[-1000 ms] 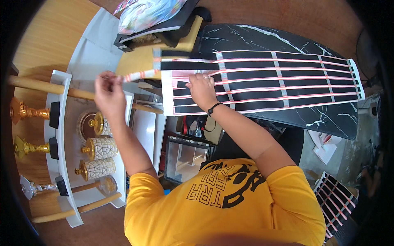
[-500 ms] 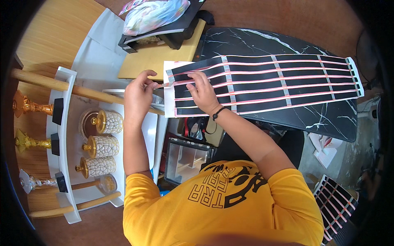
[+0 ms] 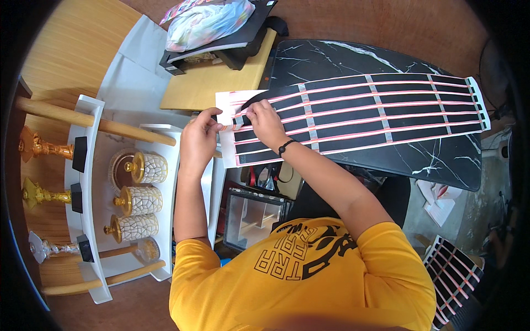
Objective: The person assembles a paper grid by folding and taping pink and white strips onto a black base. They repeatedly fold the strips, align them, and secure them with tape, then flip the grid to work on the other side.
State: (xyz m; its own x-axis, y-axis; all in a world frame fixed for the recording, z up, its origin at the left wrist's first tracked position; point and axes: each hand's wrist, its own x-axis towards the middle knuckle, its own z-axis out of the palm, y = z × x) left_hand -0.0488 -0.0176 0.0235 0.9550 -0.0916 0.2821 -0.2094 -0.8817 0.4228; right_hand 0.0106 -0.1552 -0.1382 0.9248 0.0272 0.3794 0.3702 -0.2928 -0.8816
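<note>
A long black panel [image 3: 406,106] lies across the table, with pink-and-white ribbon strips along its length, grey cross bands and white ends. At its left end, my left hand [image 3: 200,140] is closed, thumb and finger pinching the end of a striped ribbon [image 3: 231,127] over the white border [image 3: 225,149]. My right hand [image 3: 266,124] rests over the panel close by, its fingertips closed at a lifted black strip [image 3: 255,99] that curls up from the surface. The fingers partly hide that strip's end. A dark bracelet circles my right wrist.
The panel lies on a black marbled table [image 3: 436,157]. Left stands a white shelf [image 3: 88,182] with gold-lidded jars [image 3: 148,167]. A plastic bag [image 3: 210,25] sits on a black device behind. A similar strip-covered panel [image 3: 450,278] is at lower right, near a clear-fronted box [image 3: 248,218].
My left hand has moved right and slightly down, bringing the ribbon's end over the white border. My right hand has shifted left and its fingers have closed. A black strip now curls up.
</note>
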